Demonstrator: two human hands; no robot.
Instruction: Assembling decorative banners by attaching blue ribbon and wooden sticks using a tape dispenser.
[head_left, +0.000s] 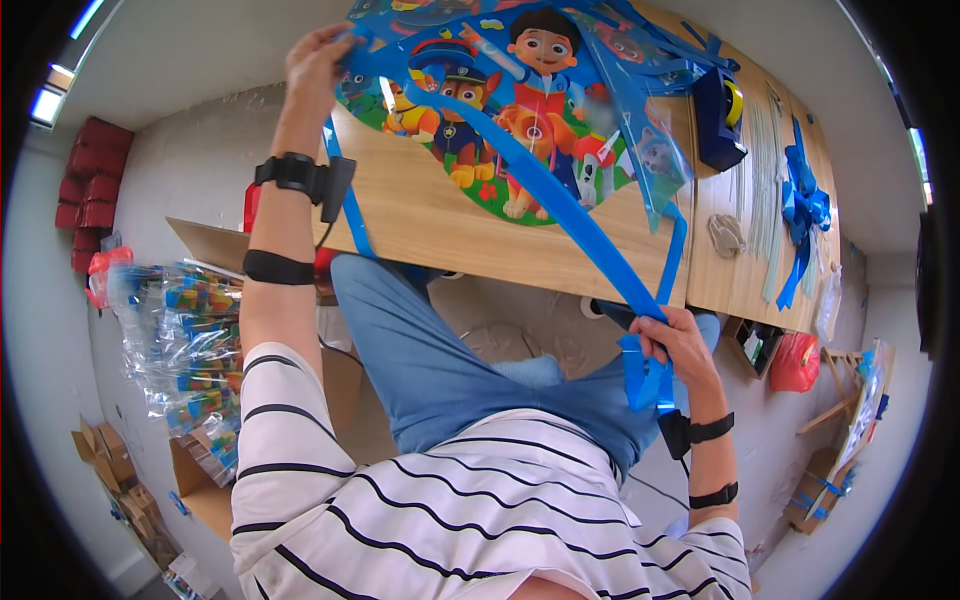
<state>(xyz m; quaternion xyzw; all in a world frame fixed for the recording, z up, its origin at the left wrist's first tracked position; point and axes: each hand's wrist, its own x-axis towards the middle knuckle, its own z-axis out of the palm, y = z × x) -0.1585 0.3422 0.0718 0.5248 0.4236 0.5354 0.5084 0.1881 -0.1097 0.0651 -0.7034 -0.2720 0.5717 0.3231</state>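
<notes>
Pale walls and a grey floor curve round a wooden desk, with the seated person's knees at its front edge. On the left side of the room are red stacks, a bundle of colourful pieces in clear plastic, and brown cartons. To the right, a red bag sits below the desk.

Blue ribbon stretches between the two hands. It slants across a printed cartoon sheet, passes over the desk's front edge and reaches down to the right. At the far left of the sheet, the left hand has its grip closed on the ribbon, though how tightly I cannot tell. The right hand, out over the lap, has its grip closed, thumb and fingers pinching the ribbon; loose folds of it hang below the fist.

Two more blue strips lie apart on the desk, one near the left forearm, the other near the right hand. Beside the sheet, clear printed film points toward the person. Farther right stand a dark blue dispenser with a yellow roll, then pale rods, a small beige item and a blue bow.
</notes>
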